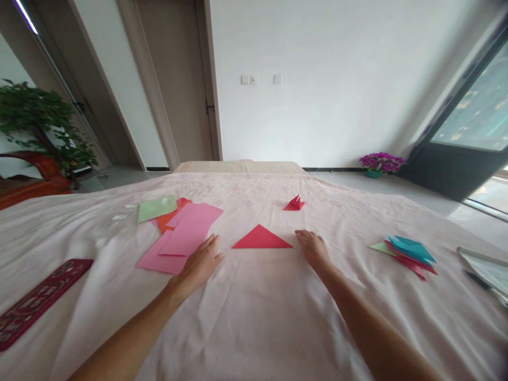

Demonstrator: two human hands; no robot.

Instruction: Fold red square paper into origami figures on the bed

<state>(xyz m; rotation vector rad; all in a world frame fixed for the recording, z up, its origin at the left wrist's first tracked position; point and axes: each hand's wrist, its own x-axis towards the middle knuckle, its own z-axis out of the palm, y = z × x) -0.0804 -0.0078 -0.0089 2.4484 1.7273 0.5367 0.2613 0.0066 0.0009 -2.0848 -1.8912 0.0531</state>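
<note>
A red paper triangle (262,238) lies flat on the cloth between my hands, its point facing away from me. My left hand (202,259) rests to its left, fingers stretched out beside the edge of the pink paper sheets (186,238). On the other side, my right hand (313,247) lies near the triangle's right corner with its fingers extended and nothing in them. Neither hand touches the triangle. Beyond it stands a small folded red paper figure (294,203).
Under the pink sheets are orange paper (164,221) and a light green packet (157,208). A dark red patterned case (43,296) lies at the left. Folded blue, red and green papers (410,250) sit at the right, near a pale tray-like object (486,270). Everything rests on a pink cloth (257,317).
</note>
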